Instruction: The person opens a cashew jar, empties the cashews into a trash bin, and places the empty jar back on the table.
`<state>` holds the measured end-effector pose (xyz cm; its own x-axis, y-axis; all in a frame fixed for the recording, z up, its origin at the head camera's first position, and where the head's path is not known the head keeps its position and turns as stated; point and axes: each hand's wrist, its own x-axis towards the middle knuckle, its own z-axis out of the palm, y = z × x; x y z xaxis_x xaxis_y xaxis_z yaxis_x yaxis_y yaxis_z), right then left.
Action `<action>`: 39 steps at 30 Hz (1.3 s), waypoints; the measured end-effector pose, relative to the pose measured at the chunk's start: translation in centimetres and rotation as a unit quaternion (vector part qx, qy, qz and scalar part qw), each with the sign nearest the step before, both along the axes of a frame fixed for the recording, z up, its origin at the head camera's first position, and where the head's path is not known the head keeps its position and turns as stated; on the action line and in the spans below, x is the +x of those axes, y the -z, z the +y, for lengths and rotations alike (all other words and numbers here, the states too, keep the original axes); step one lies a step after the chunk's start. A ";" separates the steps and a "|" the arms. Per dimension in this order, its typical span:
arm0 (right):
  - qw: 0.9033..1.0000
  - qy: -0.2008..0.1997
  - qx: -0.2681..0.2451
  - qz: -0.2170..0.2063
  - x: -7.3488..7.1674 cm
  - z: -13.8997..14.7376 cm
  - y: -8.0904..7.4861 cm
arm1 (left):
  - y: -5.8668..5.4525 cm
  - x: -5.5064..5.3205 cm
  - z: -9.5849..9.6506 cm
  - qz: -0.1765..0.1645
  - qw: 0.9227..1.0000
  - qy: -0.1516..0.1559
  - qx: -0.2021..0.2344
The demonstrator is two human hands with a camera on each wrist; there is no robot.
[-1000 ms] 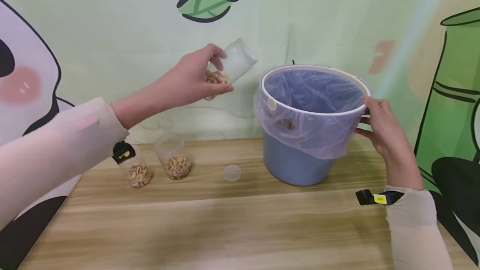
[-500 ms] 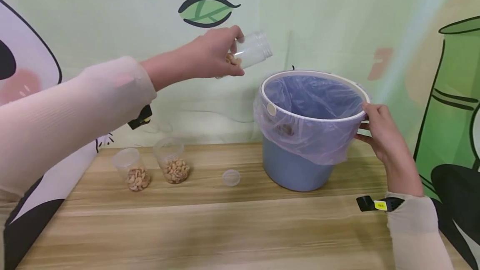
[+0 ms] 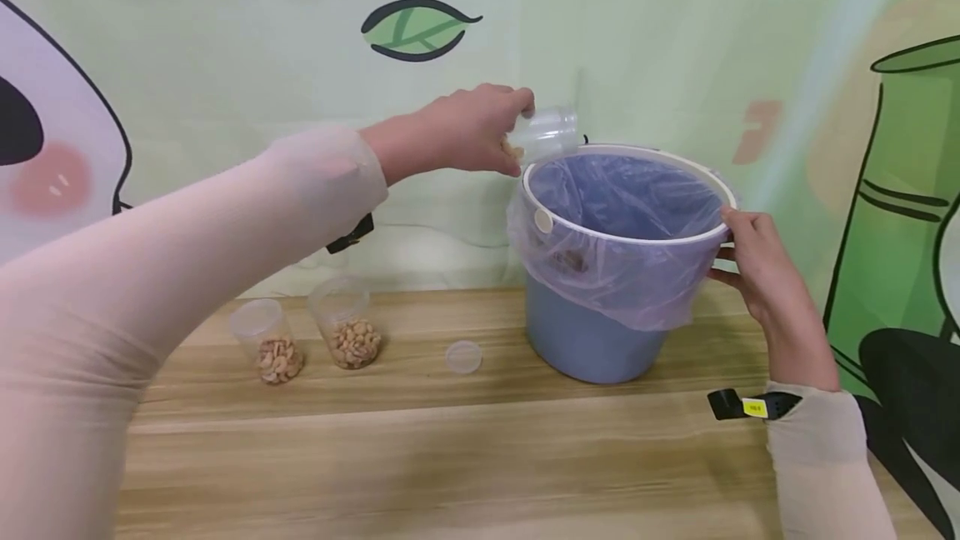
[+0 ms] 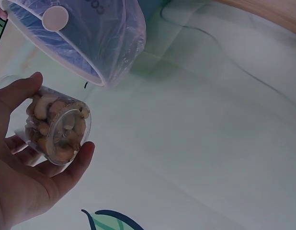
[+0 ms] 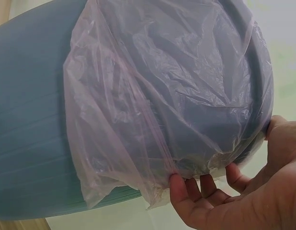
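My left hand point(image 3: 472, 130) grips a clear plastic jar point(image 3: 553, 128) tipped almost onto its side, its mouth facing right at the left rim of a blue trash bin point(image 3: 592, 350). Cashews point(image 4: 45, 115) lie toward the jar's base in the left wrist view, with thumb and fingers around its wall. A thin pinkish trash bag point(image 3: 630, 283) lines the bin and folds over its white rim. My right hand point(image 3: 772, 290) holds the bin's right side, thumb at the rim and fingers against the bag outside, as the right wrist view point(image 5: 234, 201) also shows.
Two lidless-looking clear jars, a left one point(image 3: 258, 322) and a right one point(image 3: 339, 300), stand on the wooden table point(image 3: 450, 473) with cashews in their bottoms. A small round clear lid point(image 3: 463, 357) lies between them and the bin. A printed cloth backdrop point(image 3: 247, 65) hangs behind.
My left hand has carried the jar right to the bin's rim, first rising, then lowering, while tipping it closer to horizontal. My right hand keeps its hold on the bin.
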<state>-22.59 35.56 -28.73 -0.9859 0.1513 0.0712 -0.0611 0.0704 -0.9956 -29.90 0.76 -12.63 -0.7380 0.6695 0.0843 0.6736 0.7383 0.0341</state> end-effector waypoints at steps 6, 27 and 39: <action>1.000 -0.003 -0.001 0.004 0.1 0.3 0.2 | 0.3 0.1 1.0 0.003 1.000 0.001 -0.021; 0.999 -0.009 0.050 0.007 0.1 -0.2 0.4 | 0.4 0.7 1.5 0.012 0.999 -0.005 -0.049; 0.997 0.023 0.079 0.008 0.6 0.0 0.6 | 0.1 0.9 1.4 0.039 0.996 -0.006 -0.079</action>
